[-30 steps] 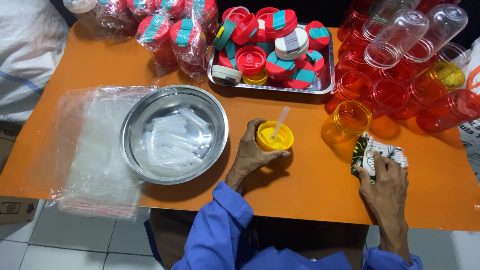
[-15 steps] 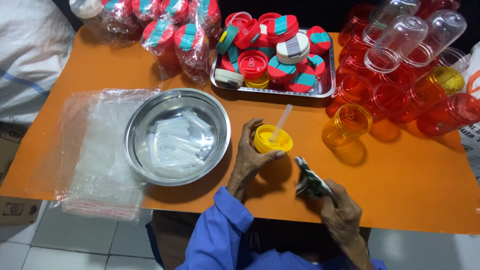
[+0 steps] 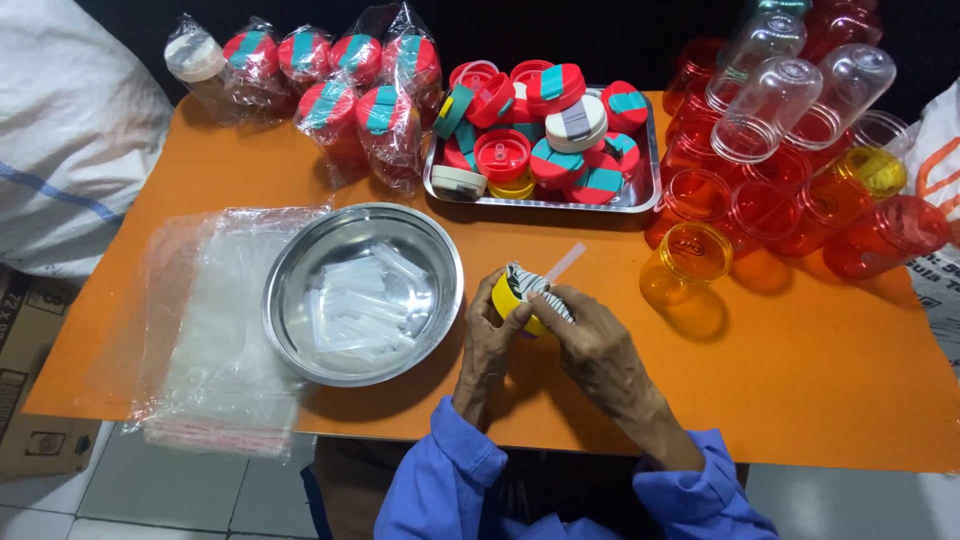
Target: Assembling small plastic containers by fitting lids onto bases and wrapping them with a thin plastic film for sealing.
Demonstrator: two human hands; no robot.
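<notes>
My left hand (image 3: 487,338) grips a yellow lid (image 3: 512,301) with a clear straw (image 3: 563,264) sticking up from it, just right of the steel bowl (image 3: 300,330). My right hand (image 3: 596,345) presses a folded striped piece (image 3: 533,285) onto the top of that lid. Both hands meet over the orange table (image 3: 800,380), near its front edge. The steel bowl holds several clear straws (image 3: 360,305).
An orange-tinted cup (image 3: 686,262) stands right of the hands. Red and clear cups (image 3: 800,130) crowd the back right. A steel tray (image 3: 640,190) of coloured lids sits at the back, bagged lidded cups (image 3: 360,100) to its left. Clear plastic bags (image 3: 210,330) lie left.
My right hand has carried the striped piece from the right side of the table over to the yellow lid. The left hand has stayed on the lid.
</notes>
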